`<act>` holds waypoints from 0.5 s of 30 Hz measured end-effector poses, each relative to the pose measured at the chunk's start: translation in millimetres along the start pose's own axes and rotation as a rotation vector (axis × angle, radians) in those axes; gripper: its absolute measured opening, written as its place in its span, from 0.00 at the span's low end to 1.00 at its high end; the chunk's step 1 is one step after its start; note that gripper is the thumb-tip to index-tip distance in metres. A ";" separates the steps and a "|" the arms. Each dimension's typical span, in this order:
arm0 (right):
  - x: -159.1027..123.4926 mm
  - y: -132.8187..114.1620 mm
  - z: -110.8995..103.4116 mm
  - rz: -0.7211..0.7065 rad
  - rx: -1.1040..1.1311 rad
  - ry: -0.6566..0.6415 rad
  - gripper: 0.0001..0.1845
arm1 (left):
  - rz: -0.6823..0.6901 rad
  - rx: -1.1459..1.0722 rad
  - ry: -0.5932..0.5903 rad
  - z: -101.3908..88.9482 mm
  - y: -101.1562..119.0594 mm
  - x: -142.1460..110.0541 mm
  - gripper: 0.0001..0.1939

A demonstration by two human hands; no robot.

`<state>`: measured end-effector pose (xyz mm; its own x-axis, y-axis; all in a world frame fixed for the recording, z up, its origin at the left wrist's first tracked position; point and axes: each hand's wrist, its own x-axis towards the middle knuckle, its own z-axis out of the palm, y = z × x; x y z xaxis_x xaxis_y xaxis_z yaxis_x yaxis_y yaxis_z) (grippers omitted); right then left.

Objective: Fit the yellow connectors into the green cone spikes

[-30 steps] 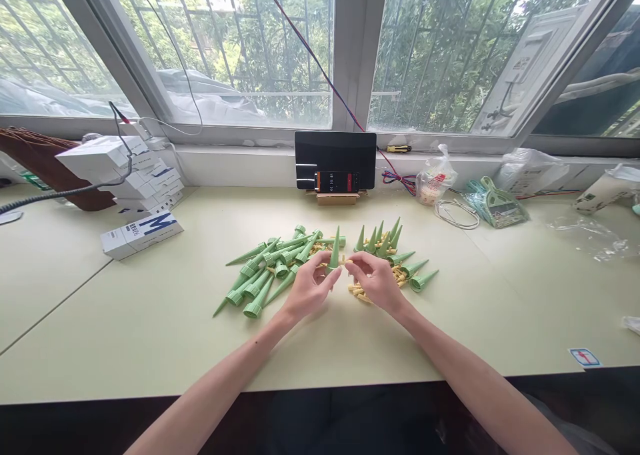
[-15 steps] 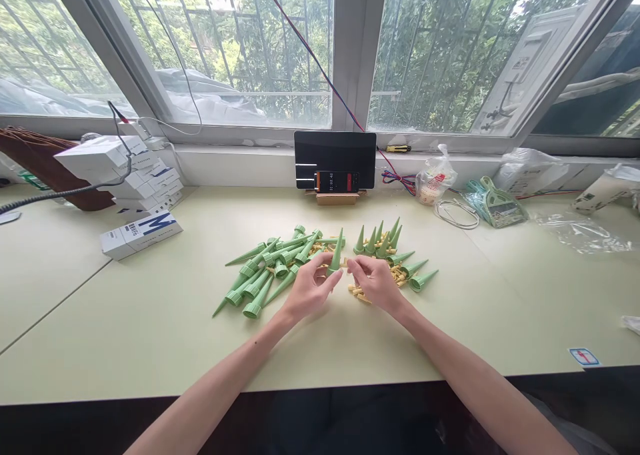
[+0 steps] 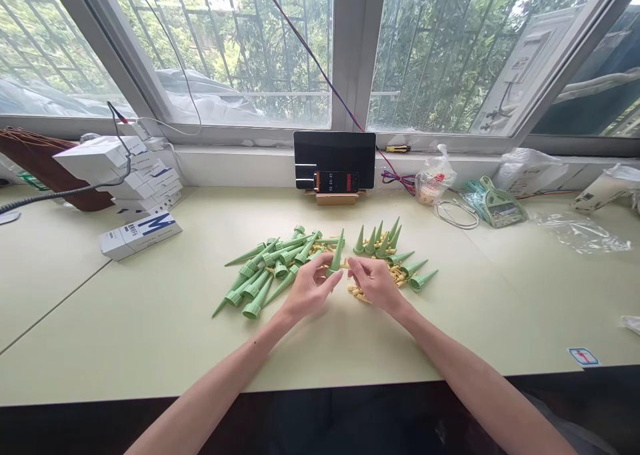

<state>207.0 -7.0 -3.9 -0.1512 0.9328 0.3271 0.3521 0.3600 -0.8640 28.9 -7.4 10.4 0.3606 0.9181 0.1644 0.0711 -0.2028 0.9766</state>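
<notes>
My left hand point(image 3: 313, 285) is closed around the wide base of a green plastic spike point(image 3: 337, 253), whose tip points up. Pinched in the fingers of my right hand point(image 3: 373, 280) is a small yellow plastic piece point(image 3: 345, 263), close against the side of that spike; whether it is inserted cannot be made out. Left of my hands lies a heap of green spikes point(image 3: 256, 283) with ribbed caps, a few yellow bits among them. Behind and beside my right hand, several green spikes point(image 3: 371, 241) stand upright, others lie flat, and loose yellow pieces point(image 3: 361, 295) are partly hidden by the hand.
A phone point(image 3: 337, 181) leans on a black panel point(image 3: 335, 149) at the back. White boxes point(image 3: 141, 233) sit at the left. Toward the right are a bagged cup point(image 3: 435, 180), a coiled white cable point(image 3: 456, 216), a small green dustpan point(image 3: 500, 205) and clear plastic wrap point(image 3: 583, 233).
Almost nothing differs. My right fingers have shifted very slightly at the yellow piece, while the green spike stays in my left hand.
</notes>
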 end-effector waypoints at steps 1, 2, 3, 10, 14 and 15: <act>-0.1 -0.4 -0.1 -0.001 0.014 0.000 0.27 | -0.009 -0.007 0.006 0.0 -0.3 0.4 0.16; -0.3 -0.9 -0.3 0.000 0.034 -0.001 0.26 | -0.019 -0.013 0.013 -0.1 -0.7 0.8 0.16; -0.5 -1.5 -0.4 0.001 0.059 -0.003 0.24 | -0.028 -0.018 0.021 -0.2 -1.2 1.2 0.16; -1.0 -3.0 -0.8 -0.036 0.099 -0.003 0.15 | -0.060 -0.027 0.072 -1.4 -3.1 2.4 0.18; -0.4 -1.8 -0.7 -0.048 0.091 -0.012 0.13 | -0.059 -0.024 0.073 -1.2 -2.5 2.4 0.18; -0.3 -1.6 -0.7 -0.044 0.088 -0.015 0.13 | -0.065 -0.021 0.073 -1.2 -2.2 2.3 0.19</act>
<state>207.1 -7.9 -2.3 -0.1784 0.9157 0.3600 0.2626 0.3969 -0.8795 28.5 -4.4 8.9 0.2874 0.9515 0.1099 0.0723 -0.1359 0.9881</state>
